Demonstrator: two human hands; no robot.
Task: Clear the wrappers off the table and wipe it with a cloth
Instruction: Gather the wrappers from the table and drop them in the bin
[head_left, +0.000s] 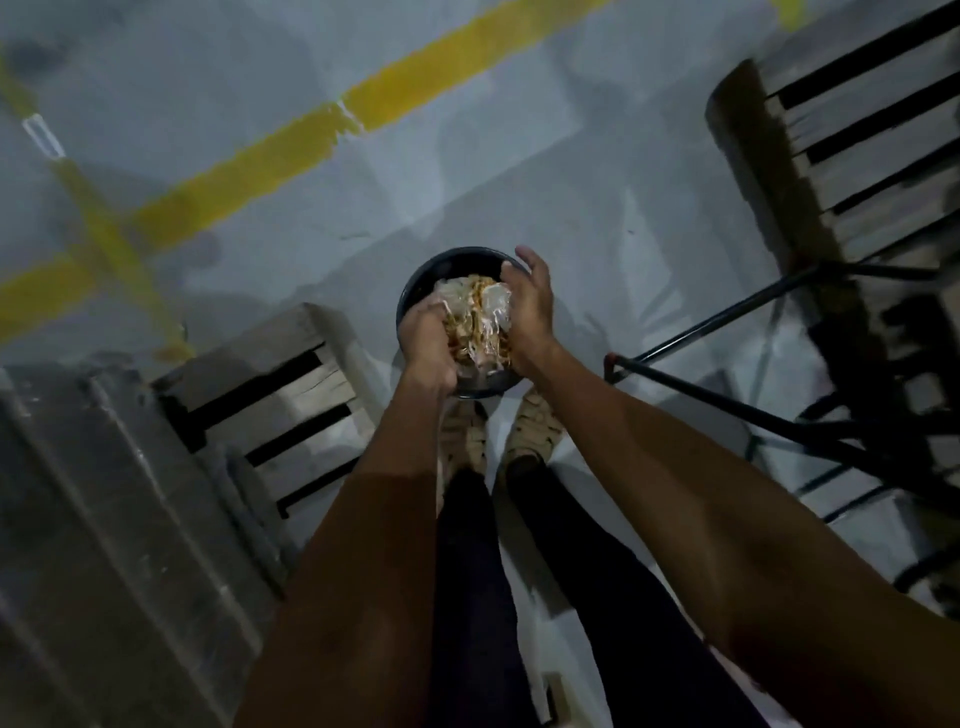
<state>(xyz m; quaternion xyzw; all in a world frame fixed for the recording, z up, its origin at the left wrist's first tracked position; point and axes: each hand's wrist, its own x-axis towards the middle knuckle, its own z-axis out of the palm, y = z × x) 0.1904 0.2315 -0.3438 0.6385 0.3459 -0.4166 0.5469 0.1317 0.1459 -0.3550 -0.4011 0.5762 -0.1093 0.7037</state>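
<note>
A bundle of crumpled clear and tan wrappers (477, 317) is squeezed between my two hands, directly over a round black bin (415, 291) standing on the floor. My left hand (425, 340) grips the bundle's left side with curled fingers. My right hand (530, 306) presses against its right side, fingers curved round it with the tips lifted above the bin's far rim. The bin's inside is mostly hidden by the wrappers and my hands. No cloth is in view.
A slatted wooden bench (270, 384) stands left of the bin beside a grey table edge (93, 519). At the right is a slatted wooden chair (852, 150) with black metal legs (727, 317). My feet (498, 431) stand just behind the bin. Yellow lines (249, 161) cross the grey floor.
</note>
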